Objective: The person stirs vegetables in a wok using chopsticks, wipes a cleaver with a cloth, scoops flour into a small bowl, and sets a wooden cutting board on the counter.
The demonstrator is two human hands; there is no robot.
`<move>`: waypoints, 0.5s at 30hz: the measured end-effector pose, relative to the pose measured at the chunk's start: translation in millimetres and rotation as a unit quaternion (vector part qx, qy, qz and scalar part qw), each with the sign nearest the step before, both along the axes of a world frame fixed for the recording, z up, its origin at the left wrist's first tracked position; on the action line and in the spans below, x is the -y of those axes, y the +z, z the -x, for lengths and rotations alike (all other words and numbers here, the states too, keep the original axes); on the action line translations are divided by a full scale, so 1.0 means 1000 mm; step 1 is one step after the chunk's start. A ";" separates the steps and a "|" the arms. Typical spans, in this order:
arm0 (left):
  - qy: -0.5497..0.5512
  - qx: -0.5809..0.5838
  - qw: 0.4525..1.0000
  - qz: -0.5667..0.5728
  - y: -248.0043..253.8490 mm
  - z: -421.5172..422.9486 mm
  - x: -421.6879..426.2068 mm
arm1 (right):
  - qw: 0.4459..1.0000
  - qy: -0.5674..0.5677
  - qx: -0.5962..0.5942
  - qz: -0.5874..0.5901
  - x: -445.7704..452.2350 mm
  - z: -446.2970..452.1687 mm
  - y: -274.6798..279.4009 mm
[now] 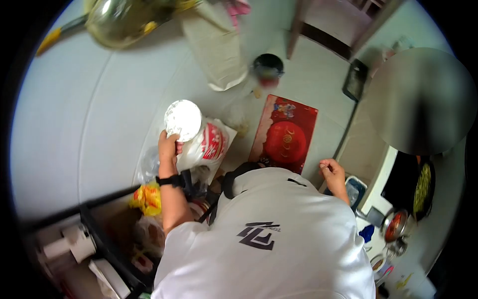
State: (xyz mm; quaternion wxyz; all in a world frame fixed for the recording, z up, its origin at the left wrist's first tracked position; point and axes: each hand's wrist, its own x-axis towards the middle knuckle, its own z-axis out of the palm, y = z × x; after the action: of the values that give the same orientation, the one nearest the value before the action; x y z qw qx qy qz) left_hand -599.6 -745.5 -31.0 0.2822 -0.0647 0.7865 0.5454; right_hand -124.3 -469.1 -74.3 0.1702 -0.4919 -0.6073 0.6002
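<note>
My left hand (168, 142) is closed on the near edge of a round white plate (182, 120), thumb on top. Shiny specks of light cover the plate's surface. Just beyond and to the right of that hand stands a white plastic bag (211, 142) with red printing. At my right side hangs my right hand (333, 175), its fingers loosely bent and a little apart. Nothing shows in it. It is close to the counter (379, 177), not visibly touching it.
A red mat (286, 137) lies on the floor ahead, with a dark bin (268, 67) beyond it. On the right a wok (423, 192) holds green food, near a metal bowl (396, 224) with red contents. A black-framed shelf (107, 239) stands at lower left. A pan lid (119, 22) hangs at upper left.
</note>
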 end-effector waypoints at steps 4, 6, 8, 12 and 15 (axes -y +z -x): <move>-0.147 -0.033 0.987 -0.062 0.015 -0.036 -0.082 | 0.995 0.004 0.034 -0.099 0.007 -0.016 -0.003; -0.208 -0.029 0.968 -0.141 0.011 -0.068 -0.134 | 0.991 -0.036 0.038 -0.121 0.019 -0.020 0.010; -0.313 0.034 0.938 -0.142 0.014 -0.109 -0.177 | 0.979 -0.081 0.070 -0.172 0.035 -0.032 0.011; -0.516 0.102 0.837 -0.152 -0.038 -0.205 -0.273 | 0.960 -0.187 0.119 -0.174 0.070 -0.085 -0.024; -0.604 0.144 0.765 -0.173 -0.014 -0.231 -0.287 | 0.931 -0.294 0.151 -0.154 0.132 -0.074 0.014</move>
State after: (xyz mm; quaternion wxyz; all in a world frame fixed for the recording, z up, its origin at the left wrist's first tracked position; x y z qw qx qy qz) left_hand -368.5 -458.8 -44.9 0.6693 0.3957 0.5060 0.3734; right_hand -50.1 -601.4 -60.1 0.3191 -0.7007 -0.5392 0.3413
